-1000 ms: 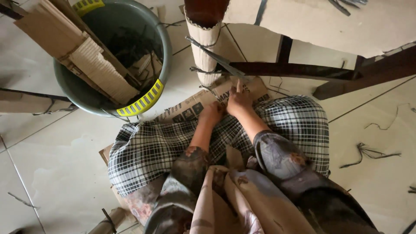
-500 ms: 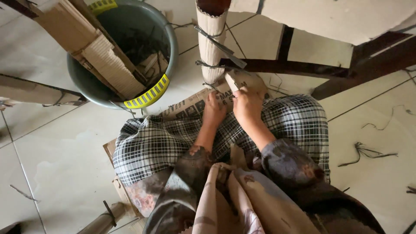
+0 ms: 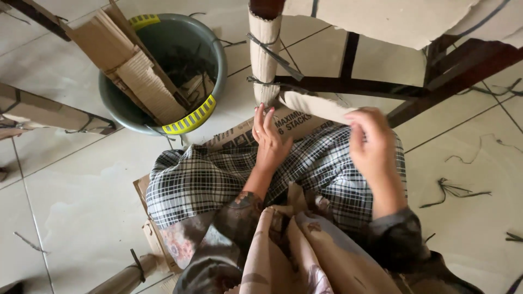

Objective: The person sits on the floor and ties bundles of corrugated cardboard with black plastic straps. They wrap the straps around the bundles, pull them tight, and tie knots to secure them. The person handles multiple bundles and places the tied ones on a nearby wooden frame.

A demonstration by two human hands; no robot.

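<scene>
The person sits on the tiled floor point(image 3: 81, 179) on a flat sheet of cardboard point(image 3: 239, 136), a plaid cloth point(image 3: 218, 174) over the lap. Just beyond the knees stands a dark wooden chair leg point(image 3: 265, 54) wrapped in pale corrugated card and bound with dark straps point(image 3: 272, 51).

The left hand point(image 3: 268, 139) lies open, fingers stretched and together, the fingertips touching the lower end of the wrapped leg where the wrap ends. It grips nothing.

The right hand point(image 3: 373, 144) is raised to the right of the leg and is blurred. Its fingers curl at the near end of a loose card strip point(image 3: 316, 104), which runs from the foot of the leg rightward along the dark rail point(image 3: 354, 86). The hand touches or pinches the strip's end; which of the two cannot be told.

The two hands are apart, the left at the leg itself, the right at the far end of the strip, the strip lying between them.

To the far left stands a grey-green bucket point(image 3: 215, 60) with a yellow handle grip, filled with cardboard offcuts point(image 3: 136, 71) and strap ends. Further left another wrapped piece point(image 3: 43, 111) lies on the floor. At the right, loose strap scraps point(image 3: 452, 190) lie on the tiles, well apart from the hands. Above the leg, pale card covers the chair seat point(image 3: 392, 19).
</scene>
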